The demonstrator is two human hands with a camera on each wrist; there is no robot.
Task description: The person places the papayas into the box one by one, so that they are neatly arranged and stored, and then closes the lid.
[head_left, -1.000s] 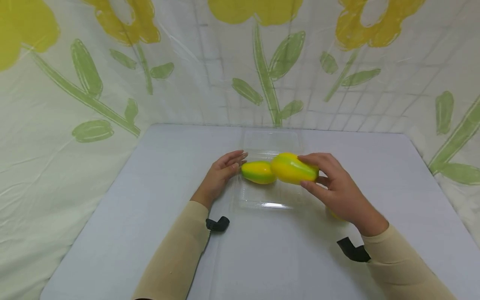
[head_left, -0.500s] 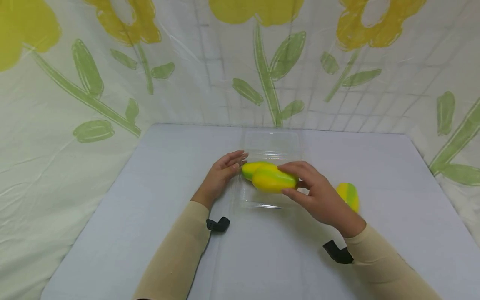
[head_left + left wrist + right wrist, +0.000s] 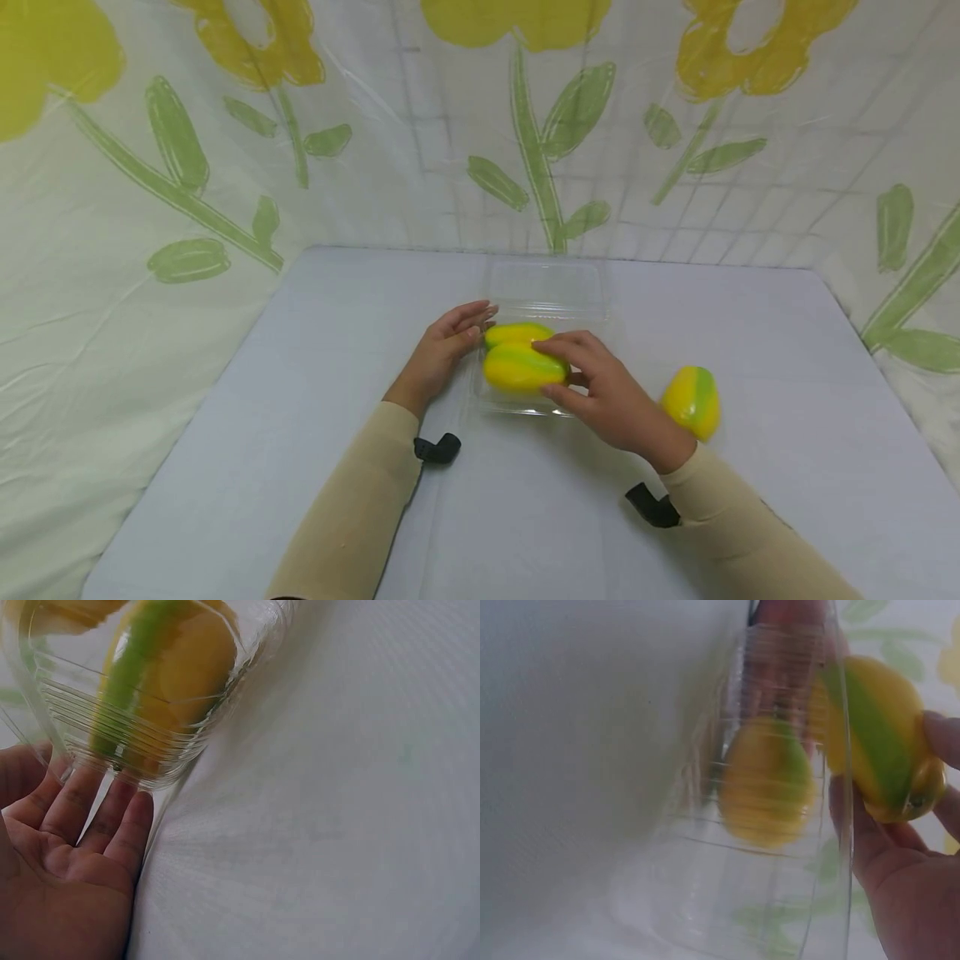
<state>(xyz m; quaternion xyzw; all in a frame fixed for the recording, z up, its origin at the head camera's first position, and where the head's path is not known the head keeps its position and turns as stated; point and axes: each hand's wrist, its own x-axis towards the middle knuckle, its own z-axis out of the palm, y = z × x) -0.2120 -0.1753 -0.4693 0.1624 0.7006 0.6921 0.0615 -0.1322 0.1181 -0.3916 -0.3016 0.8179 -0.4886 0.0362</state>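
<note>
A clear plastic box (image 3: 487,400), its hinged lid (image 3: 547,283) folded back, sits mid-table. Inside it, along the far side, lies one smooth, oval yellow fruit with green stripes (image 3: 510,334). My right hand (image 3: 611,396) pinches a second striped yellow fruit (image 3: 525,368) by its right end, thumb on the near side and fingers on the far side, over the box's near half. In the right wrist view this held fruit (image 3: 877,735) is above the rim. My left hand (image 3: 442,346) touches the box's left end; its extended fingers (image 3: 124,832) meet the ribbed wall.
A third striped yellow fruit (image 3: 692,402) lies on the white table (image 3: 360,333) to the right, beside my right wrist. Behind the table's far edge hangs a curtain (image 3: 360,167) printed with flowers. Dark wrist mounts (image 3: 437,449) stick out from both sleeves.
My right hand has carried its fruit left and toward the near side, from right of the first fruit to alongside it. The third fruit has come into sight. My left hand stays put.
</note>
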